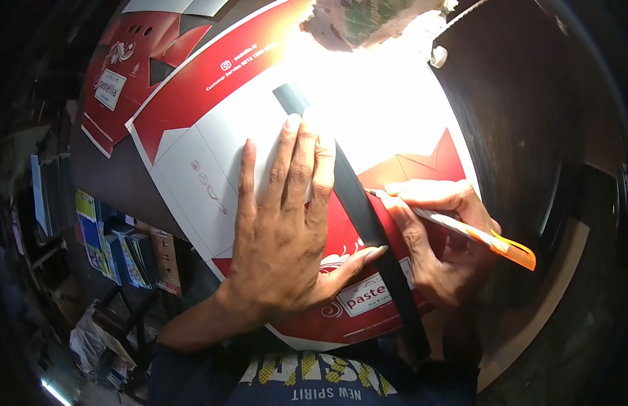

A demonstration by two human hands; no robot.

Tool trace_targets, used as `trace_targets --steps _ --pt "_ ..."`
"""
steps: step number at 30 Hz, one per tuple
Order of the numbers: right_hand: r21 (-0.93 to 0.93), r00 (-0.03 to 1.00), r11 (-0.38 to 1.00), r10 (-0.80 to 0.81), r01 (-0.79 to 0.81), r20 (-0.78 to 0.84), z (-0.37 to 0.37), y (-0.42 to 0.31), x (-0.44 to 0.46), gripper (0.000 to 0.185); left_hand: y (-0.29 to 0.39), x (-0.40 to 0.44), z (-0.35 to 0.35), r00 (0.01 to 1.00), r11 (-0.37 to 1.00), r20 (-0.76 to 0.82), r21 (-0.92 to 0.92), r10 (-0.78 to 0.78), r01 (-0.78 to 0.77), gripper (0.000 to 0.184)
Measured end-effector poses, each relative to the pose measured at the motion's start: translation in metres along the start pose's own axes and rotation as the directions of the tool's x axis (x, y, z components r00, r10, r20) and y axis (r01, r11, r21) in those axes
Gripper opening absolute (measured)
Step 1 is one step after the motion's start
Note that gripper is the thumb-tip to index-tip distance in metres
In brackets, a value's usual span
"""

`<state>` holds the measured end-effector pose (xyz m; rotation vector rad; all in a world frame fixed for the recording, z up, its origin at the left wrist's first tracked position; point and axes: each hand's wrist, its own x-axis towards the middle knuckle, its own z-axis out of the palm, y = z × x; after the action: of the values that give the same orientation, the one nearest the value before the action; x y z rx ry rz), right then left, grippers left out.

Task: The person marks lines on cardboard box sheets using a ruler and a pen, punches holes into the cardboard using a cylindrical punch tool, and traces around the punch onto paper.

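Note:
A red and white printed sheet (209,128) lies on the dark table, its upper middle washed out by bright light. Across it runs a long black ruler (358,199), slanting from upper left to lower right. My left hand (280,237) lies flat on the sheet with fingers spread, fingertips by the ruler's upper part and thumb over its lower part. On the ruler's right side, my right hand (446,237) pinches a white and orange pen (476,233), its tip close to the ruler's edge over the red print.
A cut red box piece (128,74) lies at the upper left. At the top, a lamp (368,20) wrapped in torn material hangs over the sheet, with a cord beside it. Books (118,250) stand at lower left. A curved wooden edge (544,304) shows at lower right.

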<state>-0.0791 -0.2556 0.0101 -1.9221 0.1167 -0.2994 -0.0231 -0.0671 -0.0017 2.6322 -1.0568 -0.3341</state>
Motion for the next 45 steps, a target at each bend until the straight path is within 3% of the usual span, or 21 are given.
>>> trace_targets --steps 2,7,9,10,14,16,17,19,21,23,26,28,30,31,33,35,36,37,41,43,45 --pt "-0.179 0.991 0.982 0.084 -0.064 0.105 -0.01 -0.017 -0.005 0.011 0.001 0.0 -0.001 1.0 1.0 0.003 0.002 0.002 -0.002 0.114" --pt "-0.146 0.993 0.986 0.088 -0.075 0.08 -0.017 -0.022 -0.027 0.012 0.004 0.0 -0.003 1.0 1.0 0.003 0.03 0.006 -0.006 0.114" --pt "0.01 0.968 0.97 0.244 -0.244 -0.055 -0.012 -0.025 -0.03 0.015 0.004 0.0 -0.002 1.0 0.999 -0.023 0.054 0.005 -0.004 0.113" --pt "0.095 0.97 0.972 0.223 -0.214 -0.1 -0.015 -0.027 -0.028 0.012 0.005 -0.001 -0.001 0.999 0.999 -0.044 0.051 0.001 0.001 0.114" --pt "-0.381 0.991 0.916 0.135 -0.125 -0.002 -0.072 -0.044 -0.065 0.045 0.014 -0.031 -0.014 0.993 0.998 0.099 0.02 -0.062 0.061 0.112" --pt "-0.507 0.958 0.856 0.221 -0.102 0.18 -0.086 -0.044 -0.097 0.052 0.017 -0.049 -0.011 0.988 0.992 0.087 0.002 -0.124 0.124 0.109" --pt "-0.59 0.93 0.801 0.289 -0.105 0.228 -0.079 -0.044 -0.113 0.041 0.017 -0.054 -0.01 0.979 0.982 0.081 -0.017 -0.185 0.187 0.107" --pt "-0.619 0.901 0.765 0.379 -0.179 0.209 -0.062 -0.04 -0.141 0.04 0.016 -0.051 -0.011 0.975 0.978 0.111 -0.05 -0.194 0.2 0.104" --pt "-0.452 0.897 0.83 0.423 -0.326 0.13 -0.064 -0.038 -0.157 0.047 0.016 -0.043 -0.01 0.991 0.993 0.07 -0.012 -0.117 0.118 0.105" --pt "-0.438 0.948 0.844 0.309 -0.31 -0.075 -0.081 -0.036 -0.151 0.045 -0.001 -0.031 -0.011 0.999 1.0 0.051 0.016 0.019 -0.02 0.106" --pt "-0.683 0.958 0.673 0.174 -0.286 -0.23 -0.124 -0.025 -0.147 0.037 -0.023 -0.033 -0.012 0.998 0.99 0.032 -0.132 0.049 -0.045 0.112" --pt "-0.753 0.943 0.582 0.08 -0.308 -0.323 -0.152 0.006 -0.157 0.035 -0.015 -0.045 -0.018 0.951 0.951 -0.104 0.077 -0.292 0.3 0.12" --pt "-0.654 0.856 0.563 0.229 -0.505 -0.463 -0.165 0.011 -0.152 0.033 -0.012 -0.057 -0.021 0.948 0.941 -0.047 0.116 -0.315 0.318 0.125" --pt "-0.827 0.94 0.488 -0.033 -0.28 -0.338 -0.165 0.011 -0.141 0.039 -0.013 -0.061 -0.022 0.935 0.925 0.021 0.156 -0.354 0.347 0.129" --pt "-0.92 0.931 0.355 -0.249 -0.167 -0.265 -0.155 0.01 -0.126 0.046 -0.024 -0.06 -0.019 0.942 0.932 0.001 0.144 -0.336 0.332 0.136" --pt "-0.879 0.969 0.447 -0.093 -0.165 -0.229 -0.12 -0.001 -0.111 0.048 -0.043 -0.048 -0.023 0.983 0.975 -0.002 0.126 -0.182 0.181 0.139" --pt "-0.743 0.948 0.618 0.008 -0.255 -0.318 -0.108 0.002 -0.108 0.042 -0.051 -0.041 -0.027 0.992 0.98 0.003 0.158 -0.126 0.124 0.142" --pt "-0.671 0.915 0.637 0.152 -0.38 -0.374 -0.123 0.011 -0.114 0.034 -0.042 -0.032 -0.027 0.99 0.973 -0.027 0.183 -0.137 0.139 0.142" --pt "-0.487 0.828 0.69 0.314 -0.535 -0.464 -0.149 0.023 -0.13 0.02 -0.052 -0.011 -0.037 0.999 0.981 0.015 0.191 0.031 -0.033 0.148" --pt "-0.446 0.817 0.762 0.182 -0.469 -0.547 -0.176 0.021 -0.145 0.013 -0.056 -0.005 -0.043 0.983 0.979 0.066 0.104 0.171 -0.177 0.155" --pt "-0.338 0.62 0.74 0.134 -0.581 -0.773 -0.209 0.031 -0.167 0.024 -0.052 0.0 -0.043 0.978 0.969 0.054 0.132 0.203 -0.208 0.149"
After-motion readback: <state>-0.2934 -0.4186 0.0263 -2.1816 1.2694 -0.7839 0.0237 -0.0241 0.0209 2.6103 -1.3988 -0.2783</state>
